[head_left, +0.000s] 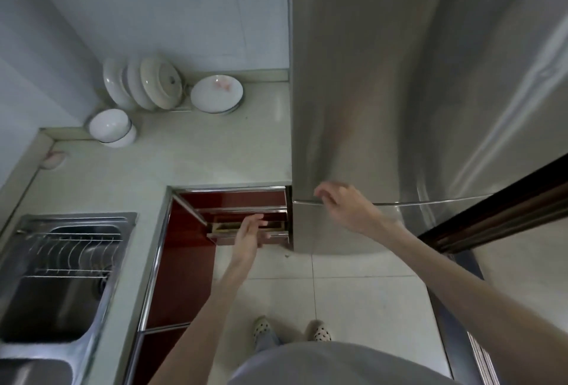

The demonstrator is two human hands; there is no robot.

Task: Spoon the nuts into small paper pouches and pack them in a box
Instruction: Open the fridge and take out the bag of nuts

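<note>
Your left hand (249, 238) is loose and empty over the open drawer (246, 226); right hand (341, 205), curled and empty, at the fridge (399, 77) seam. No nuts, pouches or box in view. Risk: the fridge door may hit the drawer.

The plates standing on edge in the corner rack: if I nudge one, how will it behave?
The plates look like glazed ceramic, so probably stiff, slippery and breakable. Standing on edge and leaning together, one pushed could roll or tip onto the counter. The wire rack looks slight, so likely little restraint.
</note>
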